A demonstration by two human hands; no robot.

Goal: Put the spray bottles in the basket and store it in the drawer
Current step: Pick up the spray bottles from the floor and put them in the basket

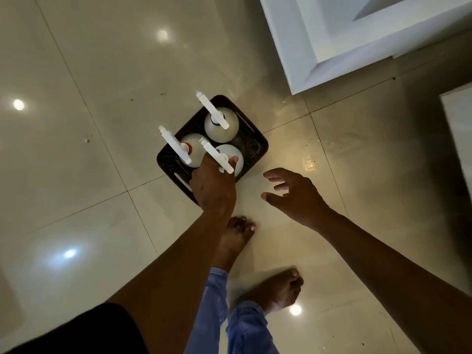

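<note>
A dark perforated basket (pixel 251 146) sits on the tiled floor, seen from above. Three white spray bottles stand upright in it: one at the far end (pixel 221 123), one at the near left with a red collar (pixel 189 149), and one at the near right (pixel 229 155). My left hand (pixel 213 186) is over the basket's near end, fingers wrapped around the near right bottle under its white trigger head. My right hand (pixel 296 194) hovers to the right of the basket, fingers spread, holding nothing.
A white open drawer or cabinet (pixel 301 54) juts in at the top right, with another white edge (pixel 457 118) at the far right. My bare feet (pixel 237 233) stand on the glossy tiles just below the basket.
</note>
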